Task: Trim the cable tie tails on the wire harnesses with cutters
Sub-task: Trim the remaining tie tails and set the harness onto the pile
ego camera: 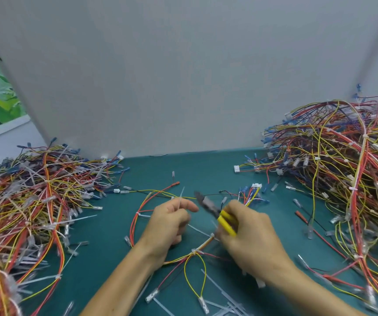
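Mid-frame, the left hand (169, 224) pinches a cable tie tail (181, 195) on the harness (135, 224) lying on the green mat (106, 247). The right hand (251, 238) is wrapped around the yellow-handled cutters (217, 215). The tail looks like thin, springy plastic and the wires look floppy, so it's probably best to grip close to the tie head.

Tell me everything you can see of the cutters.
The cutters are a hand tool with a dark grey, metal-looking head and a yellow grip of two handles. The right hand holds them by the grip, above the green table, tilted, head pointing away and left toward the cable tie tail pinched in the left hand. Motion blur hides whether the jaws are open.
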The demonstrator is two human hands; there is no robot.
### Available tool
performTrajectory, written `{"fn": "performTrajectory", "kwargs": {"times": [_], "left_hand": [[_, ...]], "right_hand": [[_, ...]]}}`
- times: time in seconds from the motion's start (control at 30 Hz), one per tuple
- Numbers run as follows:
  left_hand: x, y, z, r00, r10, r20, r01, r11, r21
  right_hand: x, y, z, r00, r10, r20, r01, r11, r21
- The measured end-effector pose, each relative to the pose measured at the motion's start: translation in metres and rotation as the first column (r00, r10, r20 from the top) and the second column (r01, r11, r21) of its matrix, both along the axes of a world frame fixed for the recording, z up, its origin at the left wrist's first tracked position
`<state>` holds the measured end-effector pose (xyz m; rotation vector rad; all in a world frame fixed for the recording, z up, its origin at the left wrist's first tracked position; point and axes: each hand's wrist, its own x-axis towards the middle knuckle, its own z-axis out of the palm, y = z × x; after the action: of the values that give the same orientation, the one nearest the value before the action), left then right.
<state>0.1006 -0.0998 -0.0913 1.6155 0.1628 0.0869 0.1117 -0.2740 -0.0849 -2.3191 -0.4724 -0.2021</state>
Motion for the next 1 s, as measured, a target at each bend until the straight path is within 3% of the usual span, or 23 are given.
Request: {"fn": "performTrajectory", "kwargs": {"times": [0.1,0.2,0.33,0.47,0.53,0.6,0.67,0.73,0.77,0.9,1.0], "left_hand": [[-0.006,-0.005,0.006,0.975,-0.154,0.163,0.117,0.970,0.215],[-0.010,-0.016,0.010,0.950,-0.246,0.191,0.148,0.896,0.418],[-0.009,-0.018,0.013,0.923,-0.310,0.230,0.143,0.828,0.542],[-0.011,-0.015,0.015,0.914,-0.337,0.226,0.095,0.719,0.689],[-0.010,-0.009,0.018,0.930,-0.296,0.217,0.076,0.733,0.676],[-0.009,0.002,0.023,0.948,-0.240,0.211,0.056,0.773,0.632],[-0.010,0.012,0.028,0.958,-0.194,0.210,0.041,0.821,0.570],[-0.013,0.020,0.031,0.972,-0.154,0.177,0.042,0.856,0.516],[-0.015,0.023,0.032,0.978,-0.141,0.154,0.043,0.858,0.513],[-0.026,0.032,0.024,0.970,-0.238,0.038,0.168,0.780,0.603],[-0.034,0.030,0.014,0.945,-0.278,-0.172,0.314,0.629,0.711]], "right_hand": [[0.004,-0.001,0.015,0.985,0.002,-0.171,0.050,0.952,0.302],[0.001,-0.001,0.025,0.940,0.144,-0.309,0.064,0.816,0.574],[-0.003,0.001,0.030,0.911,0.204,-0.358,0.111,0.715,0.690],[-0.003,0.001,0.031,0.893,0.247,-0.377,0.099,0.708,0.699],[0.002,-0.003,0.031,0.888,0.221,-0.403,0.105,0.756,0.646],[0.009,-0.012,0.031,0.906,0.191,-0.377,0.021,0.871,0.491],[0.016,-0.022,0.030,0.952,0.165,-0.256,-0.143,0.984,0.104],[0.020,-0.027,0.029,0.982,0.162,-0.097,-0.183,0.938,-0.295],[0.020,-0.028,0.029,0.984,0.173,-0.052,-0.180,0.901,-0.394],[0.026,-0.038,0.038,0.987,0.157,-0.027,-0.153,0.885,-0.440],[0.034,-0.049,0.045,0.992,0.130,0.001,-0.118,0.903,-0.413]]}}
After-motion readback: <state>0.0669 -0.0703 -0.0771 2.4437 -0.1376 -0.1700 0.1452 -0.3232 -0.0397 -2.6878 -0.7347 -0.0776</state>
